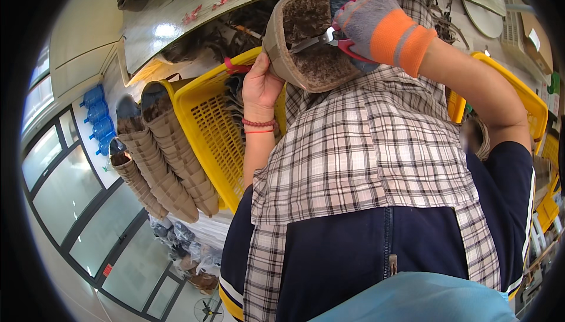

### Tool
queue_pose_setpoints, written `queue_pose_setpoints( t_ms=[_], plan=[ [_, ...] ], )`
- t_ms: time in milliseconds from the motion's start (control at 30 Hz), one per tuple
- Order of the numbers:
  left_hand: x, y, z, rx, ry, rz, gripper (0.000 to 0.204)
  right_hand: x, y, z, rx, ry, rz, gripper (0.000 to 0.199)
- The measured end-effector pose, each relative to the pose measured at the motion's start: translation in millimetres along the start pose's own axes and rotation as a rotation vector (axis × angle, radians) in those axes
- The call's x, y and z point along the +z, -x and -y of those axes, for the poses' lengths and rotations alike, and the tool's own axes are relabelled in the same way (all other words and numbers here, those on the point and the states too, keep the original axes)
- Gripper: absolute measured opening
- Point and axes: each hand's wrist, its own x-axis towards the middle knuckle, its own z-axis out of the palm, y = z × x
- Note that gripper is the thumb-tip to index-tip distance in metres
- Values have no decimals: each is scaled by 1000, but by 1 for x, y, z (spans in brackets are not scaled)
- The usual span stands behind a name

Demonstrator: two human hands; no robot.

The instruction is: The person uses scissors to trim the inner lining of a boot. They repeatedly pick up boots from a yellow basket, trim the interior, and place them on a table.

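Observation:
My left hand (260, 89), bare with a bead bracelet, pinches the edge of a tan, fur-lined piece (306, 16) that looks like a shoe upper. Its lining is brown fur, with a grey-blue part at the far right. In a grey and orange glove, my right hand (374, 27) grips red-handled scissors (318, 40). Their metal blades point left into the hollow of the piece, against the fur. Whether the tips are cutting anything I cannot tell. The piece is held up above my checked apron (329, 151).
At my left stands a yellow plastic basket (206, 116) with dark pieces inside. Nested stacks of similar tan pieces (170, 151) lean beside it. A worktable (159, 33) edge runs across the far side. Another yellow basket (524, 92) is on my right.

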Motion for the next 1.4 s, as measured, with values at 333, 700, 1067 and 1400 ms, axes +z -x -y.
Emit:
queue_pose_setpoints(
  t_ms=[333,700,1067,1400],
  plan=[
    [2,-14,1,45,11,-17,40,-18,15,-42,-5,118,-376,29],
    [27,-32,-6,5,-71,-103,36,36,-5,-59,83,354,-212,43],
    [14,-40,-12,-80,5,-7,35,45,-18,-66,63,450,-277,37],
    [12,-42,-13,-119,41,31,35,47,-27,-64,63,436,-275,33]
  ],
)
